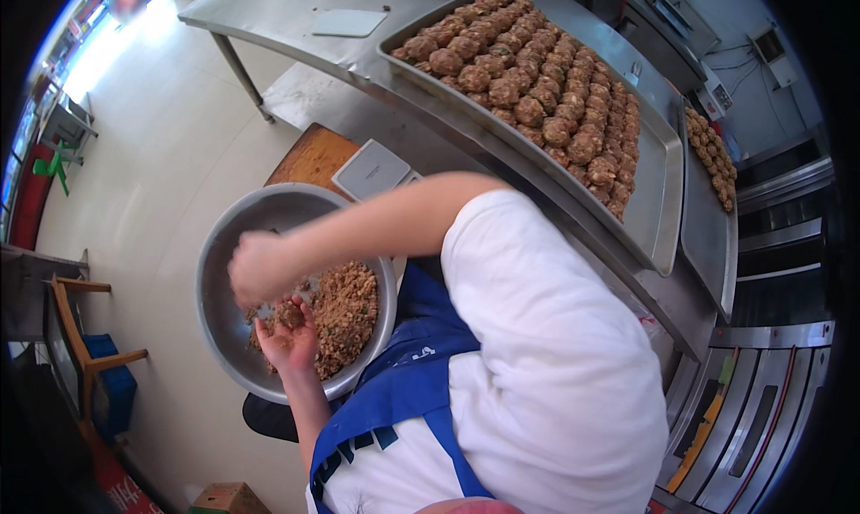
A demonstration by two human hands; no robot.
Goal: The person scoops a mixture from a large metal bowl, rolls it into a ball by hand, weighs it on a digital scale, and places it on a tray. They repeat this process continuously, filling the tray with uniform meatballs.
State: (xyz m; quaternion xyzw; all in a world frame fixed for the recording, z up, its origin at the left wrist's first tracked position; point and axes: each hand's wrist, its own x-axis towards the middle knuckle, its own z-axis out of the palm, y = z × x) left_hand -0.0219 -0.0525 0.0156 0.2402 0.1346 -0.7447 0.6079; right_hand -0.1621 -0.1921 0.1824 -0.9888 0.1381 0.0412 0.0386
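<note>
A large metal bowl (213, 339) lies before me, with a loose, chunky minced meat mixture (346, 312) heaped on its near side. My left hand (289, 339) is palm up over the bowl, fingers curled around a rough meatball (289, 314). Just above it is my right hand (259, 269), blurred and curled; whether it holds anything is hidden. Beyond my right arm, a big metal tray (662, 198) on the steel table carries rows of meatballs (531, 111). A second tray (712, 252) at the right bears more meatballs (712, 155).
A digital kitchen scale (373, 170) stands on a wooden stool (316, 155) beside the bowl. A white board (349, 23) lies on the steel table (269, 3). At the lower left are a wooden-framed piece of furniture (84, 353) and a blue crate (113, 386); a cardboard box (228, 498) is at the bottom.
</note>
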